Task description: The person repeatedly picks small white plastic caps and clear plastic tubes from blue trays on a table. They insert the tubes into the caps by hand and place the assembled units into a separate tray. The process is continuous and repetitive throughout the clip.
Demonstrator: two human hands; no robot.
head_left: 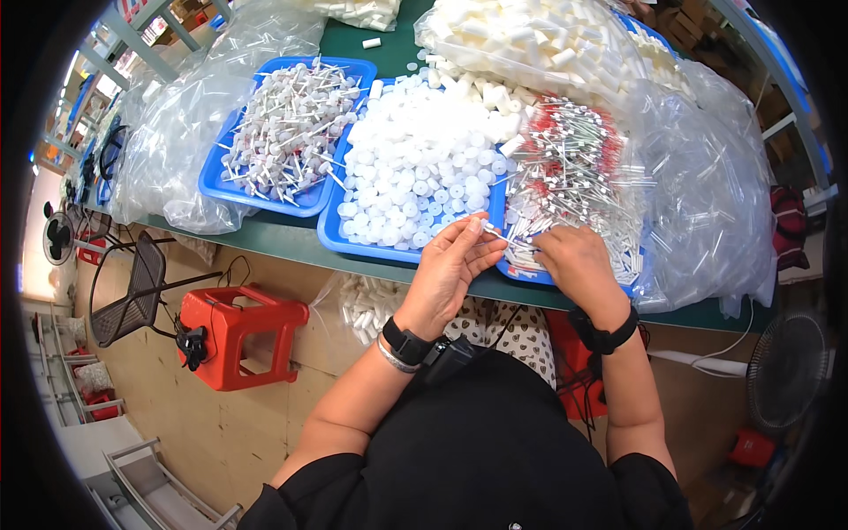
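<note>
A thin white tube [495,231] is pinched in the left hand [450,269] fingers at the table's near edge; the right hand [579,265], just right, has fingers curled into the red-tipped tubes [574,172].

Head cam, downward, close over bench [291,243]

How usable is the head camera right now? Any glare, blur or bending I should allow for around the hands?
Head view: even light and sharp at centre, so the left hand, right hand and white caps read clearly; the green table edge bows with the fisheye; clear plastic bags throw glare; the rim is black.
</note>
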